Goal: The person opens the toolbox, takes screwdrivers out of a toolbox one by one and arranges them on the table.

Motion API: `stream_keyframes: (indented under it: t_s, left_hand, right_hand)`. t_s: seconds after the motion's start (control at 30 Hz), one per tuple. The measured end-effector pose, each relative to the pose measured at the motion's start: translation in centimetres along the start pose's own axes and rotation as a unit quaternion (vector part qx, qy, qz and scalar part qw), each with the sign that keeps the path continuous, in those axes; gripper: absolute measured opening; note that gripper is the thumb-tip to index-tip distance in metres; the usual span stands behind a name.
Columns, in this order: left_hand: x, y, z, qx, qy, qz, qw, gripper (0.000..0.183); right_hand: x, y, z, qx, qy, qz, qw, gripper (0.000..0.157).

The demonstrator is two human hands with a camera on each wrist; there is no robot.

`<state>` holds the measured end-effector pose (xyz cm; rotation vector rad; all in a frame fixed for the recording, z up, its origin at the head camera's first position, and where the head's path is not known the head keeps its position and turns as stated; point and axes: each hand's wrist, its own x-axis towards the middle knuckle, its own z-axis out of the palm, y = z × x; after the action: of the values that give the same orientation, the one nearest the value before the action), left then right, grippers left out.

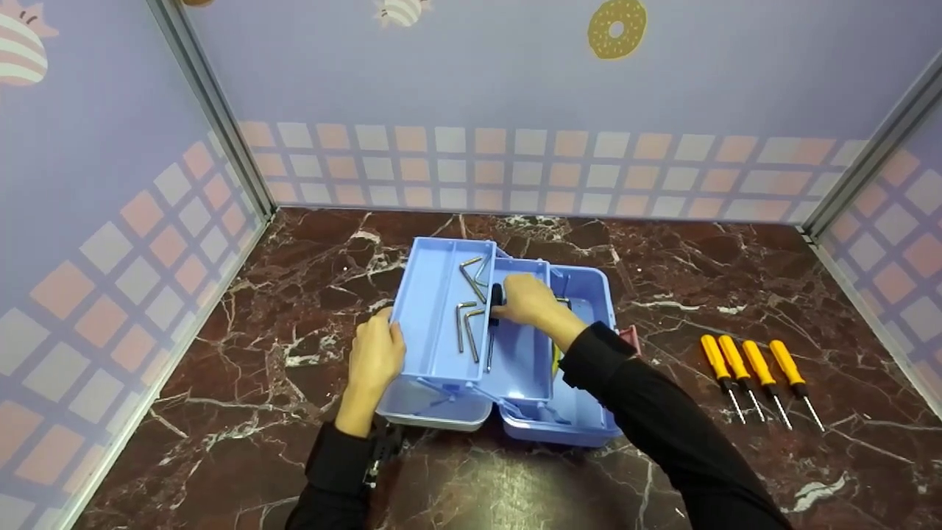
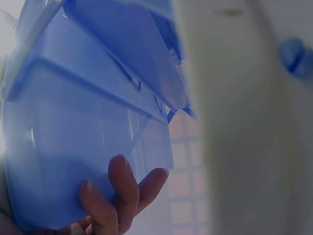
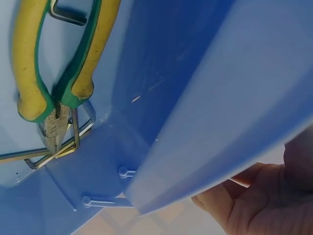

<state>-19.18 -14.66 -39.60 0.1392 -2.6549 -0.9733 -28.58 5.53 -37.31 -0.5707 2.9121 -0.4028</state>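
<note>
A blue plastic toolbox (image 1: pixel 559 434) stands unfolded on the table, its trays spread in steps. My left hand (image 1: pixel 375 353) grips the left edge of the upper tray (image 1: pixel 427 294); the left wrist view shows its fingers (image 2: pixel 122 181) curled beside the translucent plastic. Several hex keys (image 1: pixel 460 331) lie along that tray's right side. Over the middle tray (image 1: pixel 522 368), my right hand (image 1: pixel 533 302) pinches the black handle of a screwdriver (image 1: pixel 497 294), whose shaft points toward me. In the right wrist view, a tray wall hides part of the right hand (image 3: pixel 259 200) and the screwdriver.
Pliers (image 3: pixel 32 63) with yellow and green handles lie in the box bottom, over more hex keys (image 3: pixel 19 156). Several yellow-handled screwdrivers (image 1: pixel 758 361) lie in a row on the marbled table (image 1: pixel 736 471) at right. A red latch (image 1: pixel 630 338) juts from the box's right side. Patterned panels (image 1: pixel 515 88) enclose the table.
</note>
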Motion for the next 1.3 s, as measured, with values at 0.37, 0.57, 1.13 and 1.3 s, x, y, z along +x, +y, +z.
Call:
stream_keyframes:
  t_s: [0.37, 0.57, 1.13, 1.3]
  left_hand:
    - [0.1, 0.1, -0.1, 0.006, -0.011, -0.022, 0.9997, 0.029]
    - [0.1, 0.1, -0.1, 0.003, -0.015, -0.024, 0.9996, 0.031]
    - [-0.1, 0.0, 0.0, 0.003, -0.008, -0.015, 0.9999, 0.030]
    - [0.0, -0.1, 0.1, 0.002, -0.009, -0.010, 0.9999, 0.030]
  right_hand:
    - [-0.5, 1.0, -0.3, 0.011, 0.027, -0.015, 0.999, 0.029]
    - [-0.6, 1.1, 0.0, 0.017, 0.021, -0.014, 1.000, 0.024]
    - [-1.1, 2.0, -1.0, 0.154, 0.019, 0.024, 0.988, 0.036]
    - [-1.8, 2.6, -3.0, 0.230, 0.016, 0.045, 0.972, 0.038]
